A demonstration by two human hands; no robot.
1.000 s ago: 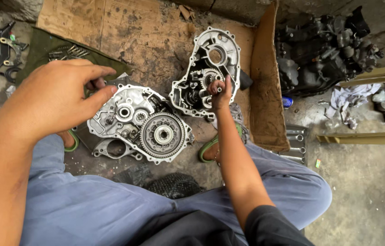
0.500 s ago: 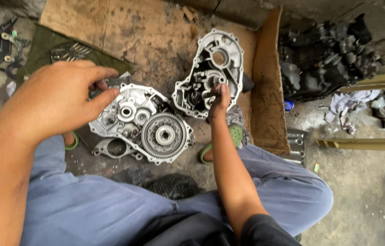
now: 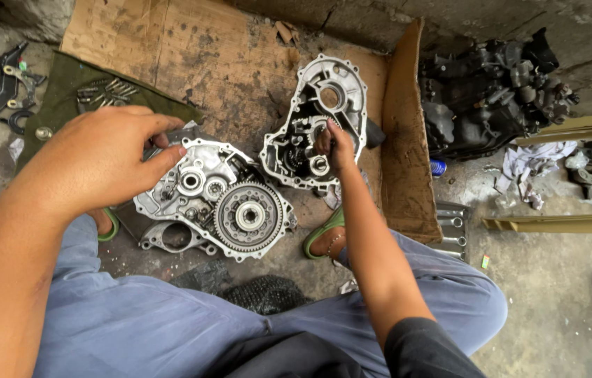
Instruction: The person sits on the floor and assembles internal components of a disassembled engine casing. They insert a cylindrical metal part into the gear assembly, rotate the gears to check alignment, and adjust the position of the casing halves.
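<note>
Two aluminium engine case halves lie on cardboard in front of me. The near case half [image 3: 212, 203] carries a large toothed gear [image 3: 249, 217] and some bearings. My left hand [image 3: 100, 157] grips its upper left edge, fingers curled over the rim. The far case half [image 3: 324, 119] stands a little to the right, with small gears and shafts inside. My right hand [image 3: 334, 143] reaches into its lower middle, fingers closed around a small part there; the part itself is hidden by my fingers.
A flattened cardboard sheet [image 3: 191, 56] covers the floor, its right flap [image 3: 411, 140] raised. A green cloth with bolts [image 3: 103, 91] lies at far left. A dark engine block [image 3: 492, 91] sits at right, beside rags and a tan plastic chair [image 3: 590, 182]. My knees frame the near edge.
My right hand has slid down from the far case's middle to its lower part. My left hand stays on the near case half.
</note>
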